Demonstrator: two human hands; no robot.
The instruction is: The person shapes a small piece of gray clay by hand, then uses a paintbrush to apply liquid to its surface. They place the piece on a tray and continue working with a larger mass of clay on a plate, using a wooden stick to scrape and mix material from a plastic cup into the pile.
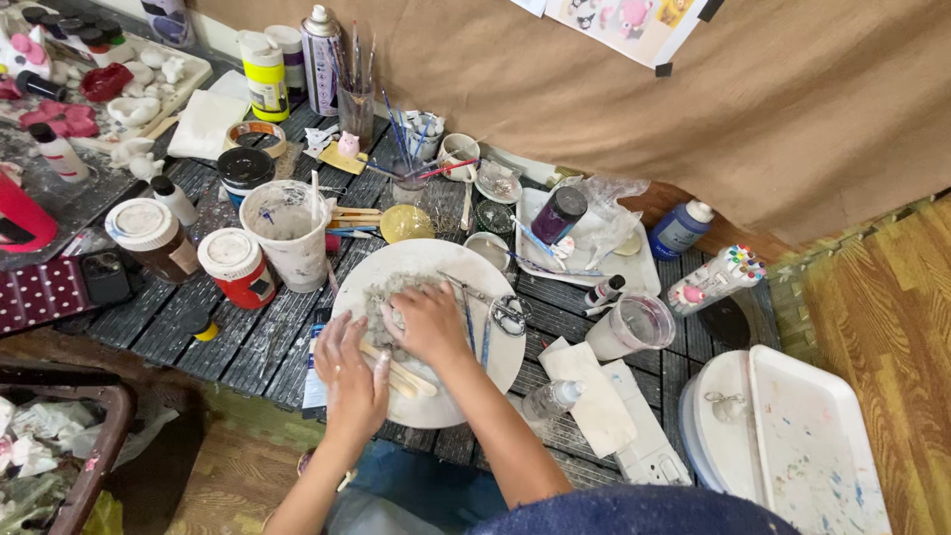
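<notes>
Both of your hands are down on the round white plate (500,372) that sits on the dark slatted table (248,342) in front of you. Your right hand (428,322) lies palm-down on the grey lump of clay (379,302) near the plate's middle, fingers curled loosely over it and pressing – the clay shows only at the left of your knuckles. Your left hand (352,369) rests at the plate's left edge with its fingers stretched fairly flat, lying over the end of the pale wooden sticks (411,376) that run across the plate beneath your right wrist (whether it actually pinches them, you cannot tell from here). Just right of your right hand, a pair of scissors (508,313) and a thin blue-handled tool (469,332) lie on the plate. Behind the plate stands a paint-smeared white cup (287,243), with a red jar (238,267) and a brown jar (154,238) to its left – both capped in white. To the right, a folded white cloth (589,396) lies near a clear plastic cup (634,327), and a white tray (812,446) sits well apart at the far right.
</notes>
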